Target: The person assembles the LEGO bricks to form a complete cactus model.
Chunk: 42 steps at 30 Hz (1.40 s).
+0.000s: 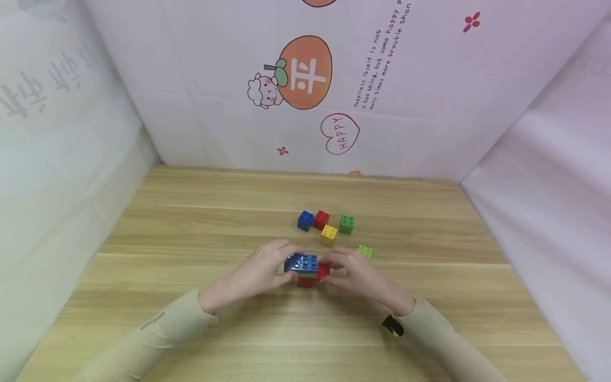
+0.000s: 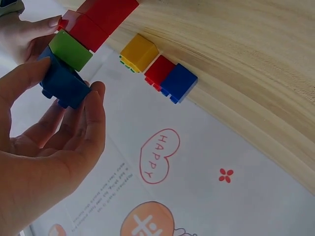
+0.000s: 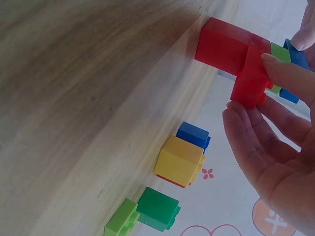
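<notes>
The left hand (image 1: 262, 268) pinches a glossy, studded blue oblong (image 1: 305, 262) between thumb and fingers; it caps a stack midway between the side edges of the wood-grained tabletop (image 1: 286, 347), over a green block (image 2: 71, 50) and a squarish red base (image 3: 224, 43); nearer the back edge sit smooth cubes, blue (image 1: 305, 220), red (image 1: 322, 218), yellow (image 1: 328, 235), green (image 1: 346, 224); the right hand (image 1: 358, 273) pinches the stack's jutting red block (image 3: 250, 78); just beyond lies a lime block (image 1: 365, 251).
</notes>
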Each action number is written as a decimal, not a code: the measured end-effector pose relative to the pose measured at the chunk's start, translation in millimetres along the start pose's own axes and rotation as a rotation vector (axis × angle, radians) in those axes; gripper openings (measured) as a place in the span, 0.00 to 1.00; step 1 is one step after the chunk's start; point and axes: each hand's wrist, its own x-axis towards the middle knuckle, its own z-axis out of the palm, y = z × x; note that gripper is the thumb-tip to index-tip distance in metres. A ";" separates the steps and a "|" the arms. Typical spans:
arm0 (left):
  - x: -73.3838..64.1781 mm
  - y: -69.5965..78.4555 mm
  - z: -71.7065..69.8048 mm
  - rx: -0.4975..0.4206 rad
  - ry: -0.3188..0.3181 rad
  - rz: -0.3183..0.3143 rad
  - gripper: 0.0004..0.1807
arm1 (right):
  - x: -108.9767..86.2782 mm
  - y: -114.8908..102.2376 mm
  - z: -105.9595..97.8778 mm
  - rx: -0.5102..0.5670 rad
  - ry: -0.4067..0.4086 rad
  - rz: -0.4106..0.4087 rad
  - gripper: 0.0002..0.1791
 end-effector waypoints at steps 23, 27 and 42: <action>-0.8 -1.3 0.4 -0.025 -0.009 -0.015 0.26 | -0.6 -1.5 -1.0 0.003 -0.006 0.015 0.17; -1.8 -1.8 0.3 -0.027 -0.011 -0.021 0.26 | -0.8 -1.4 -0.5 0.003 -0.004 0.010 0.17; 11.4 -18.9 -18.0 -0.139 0.073 -0.022 0.21 | -1.6 -2.6 -1.2 0.003 -0.011 0.020 0.18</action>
